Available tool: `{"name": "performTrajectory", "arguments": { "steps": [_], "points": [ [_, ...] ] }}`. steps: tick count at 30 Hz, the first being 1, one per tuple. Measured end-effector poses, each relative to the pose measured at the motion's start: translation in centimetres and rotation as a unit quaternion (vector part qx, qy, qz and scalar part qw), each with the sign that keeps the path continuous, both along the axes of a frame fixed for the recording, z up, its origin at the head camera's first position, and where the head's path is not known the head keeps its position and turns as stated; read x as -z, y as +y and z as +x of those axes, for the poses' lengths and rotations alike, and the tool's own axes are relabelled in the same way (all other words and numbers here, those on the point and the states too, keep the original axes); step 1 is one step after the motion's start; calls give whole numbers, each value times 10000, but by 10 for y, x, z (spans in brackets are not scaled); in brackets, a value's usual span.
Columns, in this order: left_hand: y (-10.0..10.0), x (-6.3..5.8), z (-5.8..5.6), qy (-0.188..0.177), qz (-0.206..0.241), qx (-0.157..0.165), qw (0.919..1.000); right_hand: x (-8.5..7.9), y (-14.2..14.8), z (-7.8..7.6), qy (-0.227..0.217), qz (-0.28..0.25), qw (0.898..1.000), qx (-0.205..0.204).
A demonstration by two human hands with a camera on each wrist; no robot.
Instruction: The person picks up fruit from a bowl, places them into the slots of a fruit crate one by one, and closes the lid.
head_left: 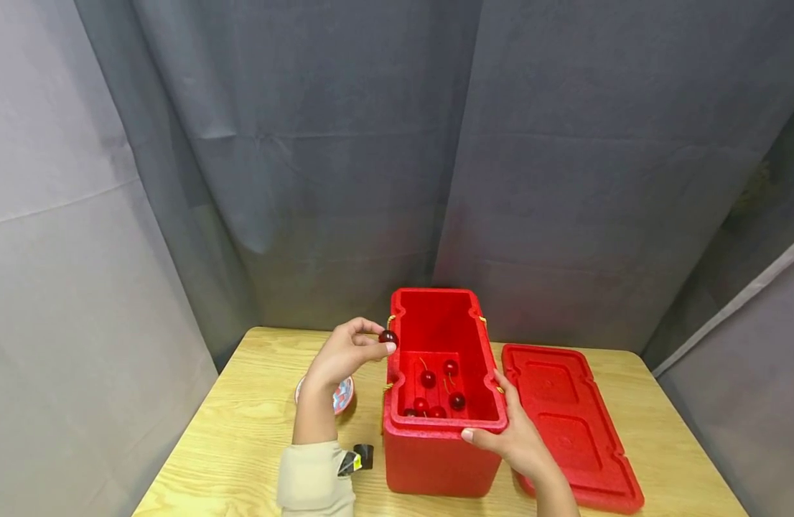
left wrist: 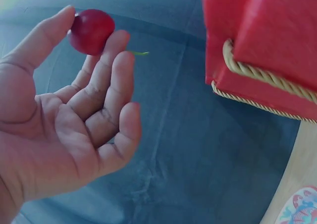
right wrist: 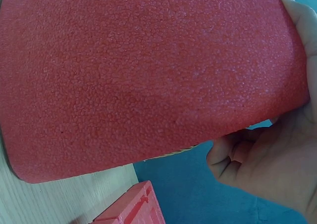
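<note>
Between thumb and fingertips, my left hand [head_left: 340,357] pinches a dark red cherry [head_left: 388,337] beside the left rim of a deep red foam box [head_left: 438,463]. A short green stem sticks out past the fingers from that cherry [left wrist: 91,31] in the left wrist view. My right hand [head_left: 525,436] grips the box's near right corner, thumb on the front and fingers along the right side. Several cherries [head_left: 457,401], some with stems, lie on the box floor; the near wall partly hides a few. In the right wrist view the box's rough wall [right wrist: 148,85] fills most of the picture.
A red lid [head_left: 568,416] lies on the wooden table [head_left: 235,431] right of the box. Left of it, a small patterned bowl [head_left: 344,395] is partly behind my left forearm. Yellow cord [left wrist: 272,78] runs along the box's side. Grey curtains [head_left: 345,179] hang behind.
</note>
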State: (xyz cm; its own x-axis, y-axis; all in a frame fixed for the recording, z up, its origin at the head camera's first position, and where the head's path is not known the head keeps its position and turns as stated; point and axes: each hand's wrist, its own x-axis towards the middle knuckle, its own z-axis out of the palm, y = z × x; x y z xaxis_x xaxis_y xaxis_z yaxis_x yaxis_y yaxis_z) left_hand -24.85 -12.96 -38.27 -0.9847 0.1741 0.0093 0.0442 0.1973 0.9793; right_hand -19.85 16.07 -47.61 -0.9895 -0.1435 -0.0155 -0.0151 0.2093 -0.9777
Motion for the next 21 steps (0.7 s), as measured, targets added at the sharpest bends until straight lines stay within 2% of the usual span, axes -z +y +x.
{"name": "performTrajectory", "arguments": {
  "steps": [5, 12, 21],
  "points": [
    [6, -9, -10, -37, -82, 137, 9999, 0, 0, 0, -124, 43, 9999, 36],
    [10, -21, -24, -61, -148, 293, 9994, 0, 0, -1, -20, 36, 10000, 28],
    [21, -20, -41, -320, -121, 515, 9981, 1, 1, 0, -121, -56, 9999, 64]
  ]
}}
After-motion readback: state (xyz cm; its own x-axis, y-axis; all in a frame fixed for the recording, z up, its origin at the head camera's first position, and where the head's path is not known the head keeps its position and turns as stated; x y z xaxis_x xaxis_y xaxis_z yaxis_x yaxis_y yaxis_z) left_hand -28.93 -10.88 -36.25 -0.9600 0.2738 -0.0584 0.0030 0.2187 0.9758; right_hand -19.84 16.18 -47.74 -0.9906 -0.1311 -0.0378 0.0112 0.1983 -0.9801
